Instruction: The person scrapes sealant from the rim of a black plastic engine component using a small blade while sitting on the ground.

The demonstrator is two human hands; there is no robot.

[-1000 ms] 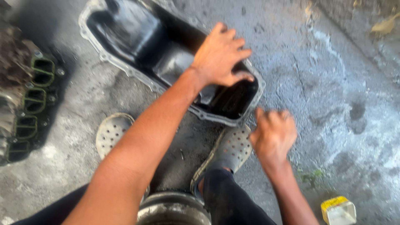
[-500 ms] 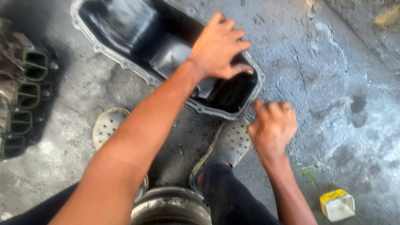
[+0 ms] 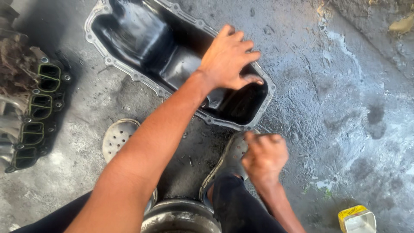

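Oil pan (image 3: 142, 39) on stained concrete floor (image 3: 345, 108), left hand (image 3: 228, 58) inside

Open floor on your right, clutter on your left

Your left hand (image 3: 228, 60) covers the near end of the black pan (image 3: 129, 39); its far end lies uncovered. Your right hand (image 3: 264, 156) hangs just off the pan's rim, above 1 sandal (image 3: 230, 157). Right of it the concrete floor (image 3: 345, 108) is bare up to the small yellow tin (image 3: 356, 219). The engine part (image 3: 30, 108) blocks the left edge.
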